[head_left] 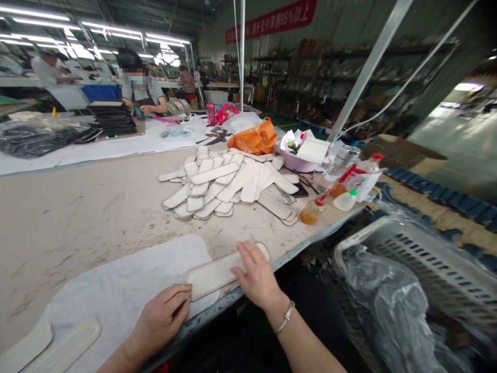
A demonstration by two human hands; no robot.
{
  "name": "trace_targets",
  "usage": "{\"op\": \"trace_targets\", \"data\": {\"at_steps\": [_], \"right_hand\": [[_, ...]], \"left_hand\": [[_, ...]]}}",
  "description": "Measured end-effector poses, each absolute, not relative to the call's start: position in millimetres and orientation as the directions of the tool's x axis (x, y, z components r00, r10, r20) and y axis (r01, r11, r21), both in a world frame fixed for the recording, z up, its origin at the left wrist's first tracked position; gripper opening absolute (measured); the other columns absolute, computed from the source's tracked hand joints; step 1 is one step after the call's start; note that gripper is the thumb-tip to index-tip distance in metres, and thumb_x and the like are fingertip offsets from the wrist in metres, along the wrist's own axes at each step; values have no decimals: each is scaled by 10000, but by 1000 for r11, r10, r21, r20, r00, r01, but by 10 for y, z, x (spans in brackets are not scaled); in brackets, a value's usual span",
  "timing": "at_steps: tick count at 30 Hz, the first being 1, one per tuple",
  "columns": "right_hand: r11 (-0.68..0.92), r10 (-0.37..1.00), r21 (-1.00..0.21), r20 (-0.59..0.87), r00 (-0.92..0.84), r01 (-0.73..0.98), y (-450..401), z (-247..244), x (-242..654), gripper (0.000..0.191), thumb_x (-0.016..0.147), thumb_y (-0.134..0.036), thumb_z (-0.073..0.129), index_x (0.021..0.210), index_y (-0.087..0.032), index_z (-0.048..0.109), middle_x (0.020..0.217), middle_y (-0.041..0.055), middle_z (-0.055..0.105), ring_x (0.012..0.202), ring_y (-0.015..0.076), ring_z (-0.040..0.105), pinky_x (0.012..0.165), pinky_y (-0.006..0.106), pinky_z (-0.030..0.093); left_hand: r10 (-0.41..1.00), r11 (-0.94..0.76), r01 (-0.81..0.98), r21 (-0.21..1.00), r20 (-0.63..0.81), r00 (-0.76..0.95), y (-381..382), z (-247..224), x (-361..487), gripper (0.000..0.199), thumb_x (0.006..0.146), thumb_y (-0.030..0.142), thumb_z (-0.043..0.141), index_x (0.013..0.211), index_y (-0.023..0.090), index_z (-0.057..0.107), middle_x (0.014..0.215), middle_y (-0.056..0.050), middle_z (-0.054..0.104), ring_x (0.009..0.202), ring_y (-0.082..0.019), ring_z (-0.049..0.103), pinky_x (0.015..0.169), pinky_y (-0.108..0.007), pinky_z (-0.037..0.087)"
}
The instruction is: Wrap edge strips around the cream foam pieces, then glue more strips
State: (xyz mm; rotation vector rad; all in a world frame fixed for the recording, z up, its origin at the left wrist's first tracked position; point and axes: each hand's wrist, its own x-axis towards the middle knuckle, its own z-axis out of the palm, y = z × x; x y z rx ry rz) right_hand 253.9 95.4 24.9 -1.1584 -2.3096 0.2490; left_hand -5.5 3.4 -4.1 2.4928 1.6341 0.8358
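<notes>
A long off-white strip with rounded ends and a dark edge (212,277) lies at the table's front edge, partly over a white cloth (128,274). My left hand (165,313) has its fingers closed at the strip's left end. Flat on the strip's right part, with fingers stretched out, rests my right hand (256,274), a bracelet on its wrist. Beyond them is a loose pile of similar strips (229,181). Two more pale strips (70,344) lie on the cloth at the lower left.
Glue-like orange liquid fills part of a small bottle (309,211) at the right edge, near other bottles (345,199). Behind the pile are an orange bag (252,139) and a pink basin (298,161). A plastic crate (427,243) stands right. A co-worker (142,96) sits across.
</notes>
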Motion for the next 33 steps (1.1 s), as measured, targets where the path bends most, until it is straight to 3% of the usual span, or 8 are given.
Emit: {"op": "trace_targets", "data": {"at_steps": [2, 5, 14, 18, 20, 23, 27, 33], "right_hand": [[749, 654, -373, 287, -699, 548, 780, 274, 2310, 615, 887, -462, 394, 1392, -127, 286, 1423, 99, 349, 1328, 208, 246, 1103, 401, 200], [770, 598, -384, 158, -786, 509, 682, 261, 2181, 649, 889, -523, 337, 1408, -143, 249, 1475, 67, 245, 1362, 185, 153, 1120, 397, 129], [405, 910, -220, 7, -414, 887, 1179, 56, 2798, 663, 899, -538, 243, 1417, -125, 221, 1487, 64, 180, 1371, 229, 111, 1104, 455, 98], [367, 930, -172, 46, -365, 914, 1179, -4, 2810, 620, 912, -483, 241, 1412, -116, 238, 1482, 64, 201, 1367, 238, 127, 1097, 465, 105], [366, 930, -162, 66, -360, 916, 1163, -26, 2788, 606, 913, -462, 250, 1407, -112, 256, 1478, 66, 214, 1363, 242, 143, 1094, 468, 111], [375, 926, -151, 98, -364, 915, 1154, -56, 2776, 610, 907, -469, 263, 1400, -110, 278, 1472, 69, 230, 1358, 249, 161, 1091, 471, 122], [378, 923, -137, 134, -361, 916, 1163, -94, 2790, 617, 903, -471, 267, 1398, -103, 283, 1464, 81, 253, 1356, 254, 166, 1088, 472, 139], [394, 915, -135, 148, -375, 909, 1178, -131, 2807, 618, 901, -469, 270, 1399, -103, 281, 1469, 74, 244, 1355, 255, 168, 1088, 470, 143]], "left_hand": [[865, -440, 836, 327, 406, 296, 37, -45, -60, 162, 822, 182, 502, 902, 189, 643, 957, -54, 660, 875, -149, 636, 810, -247, 535], [866, -441, 832, 336, 403, 296, 42, -43, -62, 163, 824, 174, 506, 927, 185, 632, 948, -58, 654, 873, -145, 630, 804, -244, 533], [908, -371, 815, 445, 359, 218, 40, -20, -39, 130, 824, 180, 511, 882, 184, 626, 973, -68, 636, 911, -156, 616, 836, -279, 517], [946, -189, 798, 572, 324, -8, 36, -5, -113, 156, 840, 245, 497, 934, 183, 606, 930, -53, 653, 843, -164, 637, 754, -292, 549], [927, -157, 785, 599, 363, -92, 26, 55, -54, 201, 853, 262, 477, 1002, 178, 583, 995, -68, 646, 911, -186, 629, 780, -318, 547], [923, -286, 812, 509, 373, 90, 37, 195, 296, 377, 875, 271, 446, 1237, 172, 471, 1269, -113, 529, 1194, -227, 480, 992, -396, 427], [899, -437, 837, 328, 133, 417, 178, 305, 969, 647, 885, 424, 405, 1420, 122, 199, 1470, -137, 250, 1362, -256, 196, 1088, -446, 281], [913, -403, 904, 146, -11, 409, 294, 219, 915, 712, 879, 545, 328, 1422, 107, 187, 1487, -148, 177, 1378, -260, 108, 1105, -471, 193]]}}
